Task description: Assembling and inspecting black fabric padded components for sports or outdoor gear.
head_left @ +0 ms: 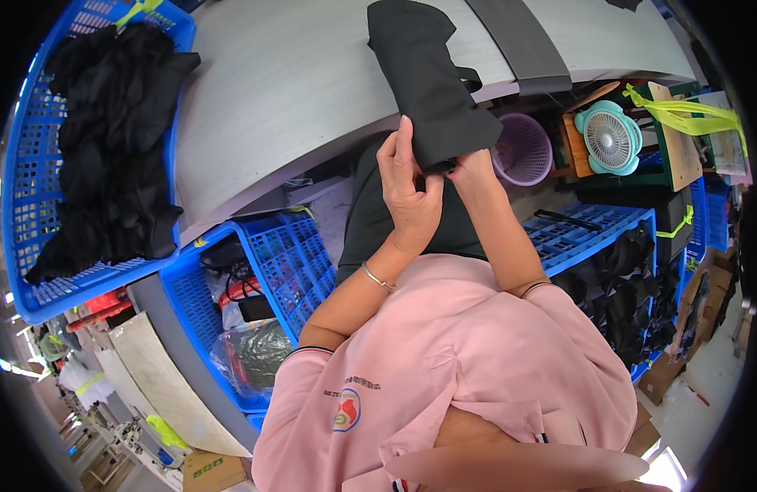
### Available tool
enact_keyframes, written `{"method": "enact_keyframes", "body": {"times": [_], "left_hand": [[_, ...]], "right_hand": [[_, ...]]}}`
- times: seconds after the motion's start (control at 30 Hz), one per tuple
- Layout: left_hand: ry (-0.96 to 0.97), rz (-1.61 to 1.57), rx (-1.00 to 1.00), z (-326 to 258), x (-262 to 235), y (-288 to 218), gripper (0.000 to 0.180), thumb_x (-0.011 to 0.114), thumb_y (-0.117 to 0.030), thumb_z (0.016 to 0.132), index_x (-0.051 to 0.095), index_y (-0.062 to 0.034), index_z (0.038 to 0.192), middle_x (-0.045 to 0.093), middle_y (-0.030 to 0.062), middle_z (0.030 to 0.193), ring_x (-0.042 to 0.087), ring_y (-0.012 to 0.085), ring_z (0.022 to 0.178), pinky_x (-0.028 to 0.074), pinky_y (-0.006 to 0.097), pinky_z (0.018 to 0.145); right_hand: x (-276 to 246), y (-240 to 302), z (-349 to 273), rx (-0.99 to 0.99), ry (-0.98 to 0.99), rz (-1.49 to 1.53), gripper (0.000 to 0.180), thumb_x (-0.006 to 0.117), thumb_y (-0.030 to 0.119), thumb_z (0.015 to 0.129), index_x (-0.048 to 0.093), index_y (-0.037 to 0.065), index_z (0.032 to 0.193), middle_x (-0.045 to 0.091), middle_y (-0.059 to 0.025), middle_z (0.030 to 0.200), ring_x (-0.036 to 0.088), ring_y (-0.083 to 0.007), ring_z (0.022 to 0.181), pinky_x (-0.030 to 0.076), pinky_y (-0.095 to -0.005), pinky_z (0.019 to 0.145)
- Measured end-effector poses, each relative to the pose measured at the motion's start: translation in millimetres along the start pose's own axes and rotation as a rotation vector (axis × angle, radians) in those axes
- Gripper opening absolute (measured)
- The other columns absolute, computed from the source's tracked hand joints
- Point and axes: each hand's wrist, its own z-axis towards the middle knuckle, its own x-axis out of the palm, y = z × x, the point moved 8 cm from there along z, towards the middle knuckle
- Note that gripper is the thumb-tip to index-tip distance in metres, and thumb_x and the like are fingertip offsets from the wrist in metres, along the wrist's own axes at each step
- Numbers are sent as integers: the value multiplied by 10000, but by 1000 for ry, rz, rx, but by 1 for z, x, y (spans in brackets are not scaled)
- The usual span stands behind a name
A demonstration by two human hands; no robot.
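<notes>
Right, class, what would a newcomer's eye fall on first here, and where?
Probably the black fabric piece at top centre, held by the left hand and right hand. Next, the black cloth heap in the blue plastic basket at upper left. The turquoise fan stands out at upper right.

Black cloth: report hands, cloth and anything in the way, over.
Left hand at near end of black cloth. Right hand there too, partly hidden. Cloth reaches past edge of grey table. Dark grey strip to its right, not touching.
</notes>
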Motion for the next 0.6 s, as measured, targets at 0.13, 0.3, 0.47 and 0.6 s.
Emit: {"method": "enact_keyframes", "body": {"times": [0.13,0.3,0.47,0.6], "left_hand": [[16,-55,-19,1,-6,5,776,583,128,771,389,-46,1502,495,83,1310,531,131,987,478,230,741],[26,-107,-78,7,-20,29,613,572,-4,846,457,5,1448,654,172,1111,620,210,871,519,309,769],[-52,100,-61,9,-33,58,476,533,3,889,570,-17,1364,689,146,1067,651,176,847,537,303,785],[-152,-239,-479,-1,-39,109,372,455,-36,985,581,24,1330,702,42,974,644,104,782,548,270,730]], "right_hand": [[-13,-12,5,-4,-152,-100,419,565,234,976,518,1,1321,635,-137,1199,641,-249,1070,568,-392,886],[-5,3,26,-347,50,-262,431,559,270,992,522,30,1347,630,-101,1227,592,-245,1157,483,-418,1007],[40,-4,12,-888,386,-1894,367,606,169,927,602,-2,1251,629,-140,1240,576,-332,1171,430,-413,1031],[7,-12,33,-75,272,-817,262,608,94,857,665,-7,1092,677,-179,1068,611,-384,1063,479,-429,934]]}}
